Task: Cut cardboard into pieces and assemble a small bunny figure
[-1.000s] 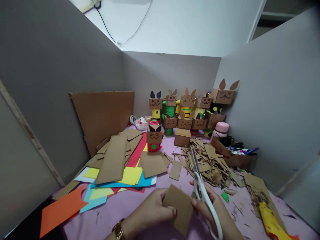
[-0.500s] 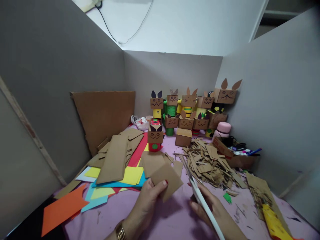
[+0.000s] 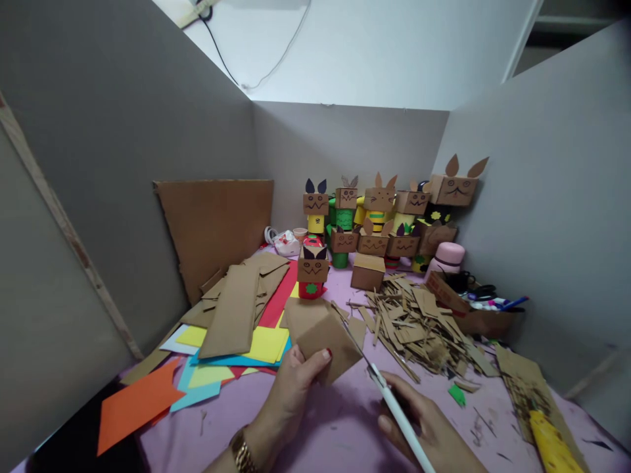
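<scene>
Over the table (image 3: 340,433), our left hand (image 3: 292,387) pinches cardboard (image 3: 329,343); our right hand (image 3: 424,415), fingers wrapped, has brought scissors (image 3: 399,412) to its edge (aligning, seemingly).

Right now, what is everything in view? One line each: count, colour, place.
Cardboard piece: one, brown, held, centre
White scissors: one, white, held, centre
Box-headed figures: about ten, brown-headed, back
Plain box: one, brown, centre
Scrap heap: one, brown, right
Cardboard sheets: several, brown, left
Panel: one, brown, left
Coloured papers: several, mixed, left
Bundle: one, white, back
Cup: one, pinkish, back
Bottle: one, pink, right
Supply box: one, brown, right
Yellow object: one, yellow, right
Green scrap: one, green, right
Table cover: one, lilac, below
Partitions: three, grey, around
Cords: two, dark, pale, top
Watch: one, gold, left wrist
Left hand: one, bare, on cardboard
Right hand: one, bare, on scissors
</scene>
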The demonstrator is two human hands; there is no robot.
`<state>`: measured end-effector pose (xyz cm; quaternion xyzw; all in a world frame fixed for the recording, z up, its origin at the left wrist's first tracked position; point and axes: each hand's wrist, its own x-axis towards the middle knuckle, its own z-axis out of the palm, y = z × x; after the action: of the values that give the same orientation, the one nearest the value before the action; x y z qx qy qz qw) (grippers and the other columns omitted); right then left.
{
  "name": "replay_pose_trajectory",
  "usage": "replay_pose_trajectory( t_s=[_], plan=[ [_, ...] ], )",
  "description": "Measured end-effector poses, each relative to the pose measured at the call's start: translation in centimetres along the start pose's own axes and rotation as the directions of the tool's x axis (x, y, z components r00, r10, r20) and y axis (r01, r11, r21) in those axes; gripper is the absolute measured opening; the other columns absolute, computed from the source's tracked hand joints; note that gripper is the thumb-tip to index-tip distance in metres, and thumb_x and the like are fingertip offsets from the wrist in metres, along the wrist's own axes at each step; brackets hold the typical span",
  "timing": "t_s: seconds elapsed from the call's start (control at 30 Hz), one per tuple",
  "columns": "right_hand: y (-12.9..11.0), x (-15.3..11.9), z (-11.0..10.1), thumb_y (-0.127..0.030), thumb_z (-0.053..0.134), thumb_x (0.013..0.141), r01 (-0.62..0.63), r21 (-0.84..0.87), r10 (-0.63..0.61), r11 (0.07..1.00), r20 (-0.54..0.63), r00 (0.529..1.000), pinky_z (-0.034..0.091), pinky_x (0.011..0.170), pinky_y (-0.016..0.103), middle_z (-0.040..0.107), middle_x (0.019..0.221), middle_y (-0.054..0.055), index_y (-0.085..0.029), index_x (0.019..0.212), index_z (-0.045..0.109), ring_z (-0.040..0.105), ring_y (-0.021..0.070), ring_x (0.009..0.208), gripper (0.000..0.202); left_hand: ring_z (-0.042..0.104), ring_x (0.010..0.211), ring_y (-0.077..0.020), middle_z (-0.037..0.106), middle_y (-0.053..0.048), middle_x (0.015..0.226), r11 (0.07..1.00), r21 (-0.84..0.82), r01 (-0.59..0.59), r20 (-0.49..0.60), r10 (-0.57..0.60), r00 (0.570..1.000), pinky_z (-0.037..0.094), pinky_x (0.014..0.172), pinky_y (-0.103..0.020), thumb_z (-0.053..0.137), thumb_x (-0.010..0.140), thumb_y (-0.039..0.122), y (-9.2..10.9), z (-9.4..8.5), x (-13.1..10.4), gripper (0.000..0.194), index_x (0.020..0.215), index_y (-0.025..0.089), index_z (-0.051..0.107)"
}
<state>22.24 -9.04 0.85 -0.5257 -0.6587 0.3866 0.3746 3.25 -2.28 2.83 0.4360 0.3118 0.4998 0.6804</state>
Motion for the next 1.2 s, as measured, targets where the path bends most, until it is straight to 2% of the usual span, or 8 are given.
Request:
replay_pose_trajectory(
  t_s=[0.17, 0.3, 0.43, 0.57, 0.77, 0.93, 1.07, 1.2],
  plan=[
    [0.05, -0.15, 0.02, -0.037, 0.054, 0.077, -0.003, 0.021, 0.003, 1.000, 0.008, 1.000, 0.043, 0.066, 0.031, 0.054, 0.077, 0.002, -0.017, 0.117, 0.047, 0.049, 0.0192, 0.069, 0.045, 0.061, 0.086, -0.0186, 0.071, -0.005, 0.094, 0.999, -0.027, -0.023, -0.023, 0.022, 0.999, 0.045, 0.075, -0.026, 0.062, 0.074, 0.026, -0.15, -0.11, 0.20, 0.021, 0.092, 0.017, 0.067],
    [0.29, -0.21, 0.07, -0.036, 0.055, 0.076, -0.014, 0.002, 0.014, 1.000, -0.004, 1.000, 0.043, 0.063, 0.030, 0.055, 0.074, 0.001, -0.017, 0.118, 0.048, 0.050, 0.0188, 0.067, 0.046, 0.062, 0.082, -0.0185, 0.071, -0.006, 0.091, 1.000, 0.003, -0.027, -0.037, 0.027, 0.999, 0.046, 0.071, -0.026, 0.063, 0.072, 0.027, -0.04, -0.24, 0.30, 0.022, 0.090, 0.015, 0.067],
    [0.14, -0.19, 0.08, -0.036, 0.054, 0.076, 0.002, -0.029, -0.002, 1.000, 0.009, 1.000, 0.042, 0.063, 0.030, 0.054, 0.074, 0.001, -0.017, 0.117, 0.047, 0.049, 0.0192, 0.067, 0.046, 0.061, 0.078, -0.0152, 0.071, -0.001, 0.087, 0.999, -0.008, -0.051, -0.078, 0.050, 0.996, 0.046, 0.071, -0.024, 0.063, 0.074, 0.025, 0.36, -0.41, 0.39, 0.031, 0.105, 0.020, 0.062],
    [-0.12, -0.24, 0.08, -0.038, 0.053, 0.076, 0.001, -0.029, 0.000, 1.000, 0.019, 1.000, 0.043, 0.065, 0.031, 0.055, 0.077, 0.003, -0.016, 0.116, 0.046, 0.049, 0.0190, 0.067, 0.047, 0.061, 0.082, -0.0167, 0.071, -0.002, 0.092, 0.998, -0.002, -0.056, -0.001, 0.056, 0.998, 0.046, 0.073, -0.025, 0.060, 0.076, 0.024, 0.41, -0.37, 0.35, 0.041, 0.117, 0.020, 0.056],
    [-0.20, -0.31, 0.09, -0.040, 0.054, 0.076, -0.026, -0.010, 0.026, 1.000, 0.010, 1.000, 0.044, 0.067, 0.031, 0.058, 0.079, 0.005, -0.015, 0.118, 0.046, 0.053, 0.0210, 0.071, 0.049, 0.061, 0.083, -0.0179, 0.071, -0.004, 0.093, 0.998, 0.022, -0.063, 0.027, 0.062, 0.998, 0.046, 0.074, -0.026, 0.059, 0.077, 0.023, 0.16, -0.09, 0.10, 0.038, 0.115, 0.018, 0.059],
    [-0.11, -0.25, 0.08, -0.040, 0.054, 0.076, -0.020, -0.022, 0.020, 1.000, 0.002, 1.000, 0.044, 0.065, 0.030, 0.055, 0.073, 0.002, -0.017, 0.118, 0.048, 0.051, 0.0196, 0.067, 0.048, 0.061, 0.083, -0.0186, 0.070, -0.005, 0.096, 1.000, 0.014, -0.020, 0.085, 0.019, 0.996, 0.047, 0.075, -0.028, 0.057, 0.079, 0.024, 0.14, 0.23, -0.18, 0.036, 0.114, 0.019, 0.059],
    [-0.10, -0.26, 0.15, -0.040, 0.054, 0.077, -0.018, 0.020, 0.018, 1.000, 0.003, 1.000, 0.043, 0.067, 0.031, 0.053, 0.075, 0.002, -0.017, 0.118, 0.047, 0.049, 0.0195, 0.068, 0.047, 0.061, 0.082, -0.0175, 0.070, -0.004, 0.095, 0.999, 0.011, -0.036, 0.099, 0.034, 0.994, 0.047, 0.076, -0.027, 0.057, 0.079, 0.023, 0.02, 0.19, -0.10, 0.036, 0.115, 0.019, 0.058],
    [0.14, -0.19, 0.28, -0.041, 0.053, 0.077, -0.011, 0.049, 0.010, 0.999, 0.010, 1.000, 0.038, 0.061, 0.029, 0.043, 0.067, -0.002, -0.017, 0.115, 0.048, 0.040, 0.0166, 0.062, 0.045, 0.060, 0.081, -0.0163, 0.070, -0.005, 0.095, 0.999, -0.010, -0.048, 0.102, 0.049, 0.994, 0.047, 0.074, -0.026, 0.057, 0.079, 0.022, -0.04, 0.11, 0.00, 0.036, 0.115, 0.018, 0.058]
  ],
)
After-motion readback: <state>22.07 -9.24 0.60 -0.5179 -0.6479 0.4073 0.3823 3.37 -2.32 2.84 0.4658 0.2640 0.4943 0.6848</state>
